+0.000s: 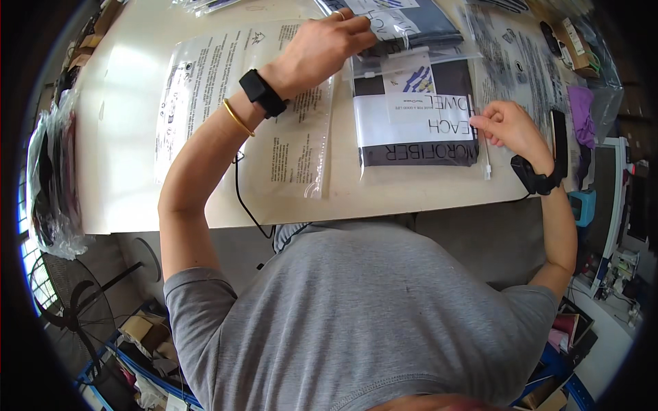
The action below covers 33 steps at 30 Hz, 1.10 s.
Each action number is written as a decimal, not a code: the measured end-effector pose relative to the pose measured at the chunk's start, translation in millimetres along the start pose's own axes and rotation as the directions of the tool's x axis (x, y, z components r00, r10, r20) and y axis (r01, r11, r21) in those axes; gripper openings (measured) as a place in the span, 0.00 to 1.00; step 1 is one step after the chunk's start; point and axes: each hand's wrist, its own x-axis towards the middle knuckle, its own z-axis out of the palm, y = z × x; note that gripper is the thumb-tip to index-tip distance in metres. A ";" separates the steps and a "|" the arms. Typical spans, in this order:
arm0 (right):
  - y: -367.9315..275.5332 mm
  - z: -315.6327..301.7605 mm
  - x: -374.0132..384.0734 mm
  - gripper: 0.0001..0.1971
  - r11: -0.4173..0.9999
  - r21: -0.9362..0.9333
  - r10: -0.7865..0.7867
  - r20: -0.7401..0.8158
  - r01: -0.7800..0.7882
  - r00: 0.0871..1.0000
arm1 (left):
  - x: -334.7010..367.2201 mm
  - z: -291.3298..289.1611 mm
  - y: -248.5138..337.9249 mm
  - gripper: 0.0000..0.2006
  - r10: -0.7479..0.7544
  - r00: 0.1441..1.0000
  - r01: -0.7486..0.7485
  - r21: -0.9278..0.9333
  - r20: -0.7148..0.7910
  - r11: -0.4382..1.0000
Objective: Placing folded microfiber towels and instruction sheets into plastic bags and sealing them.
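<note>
The towel (428, 75) lies flat in a clear bag (487, 168) on the table (404, 190). The right hand (510, 130) pinches the bag's right edge with its thumb and a finger. The left hand (336, 44) has bent fingers near the upper pack (442, 26); I cannot tell if they grip it. A printed sleeve (226, 103) lies to the left.

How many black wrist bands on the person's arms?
2: one black band at the wrist of the left hand, the other black band at the wrist of the right hand. Both wrists show.
</note>
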 end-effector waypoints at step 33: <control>36.1 -20.2 37.3 0.14 0.534 0.650 -0.271 -0.474 0.541 0.837 | -9.7 31.3 44.6 0.23 0.042 0.991 -0.049 0.049 0.130 0.998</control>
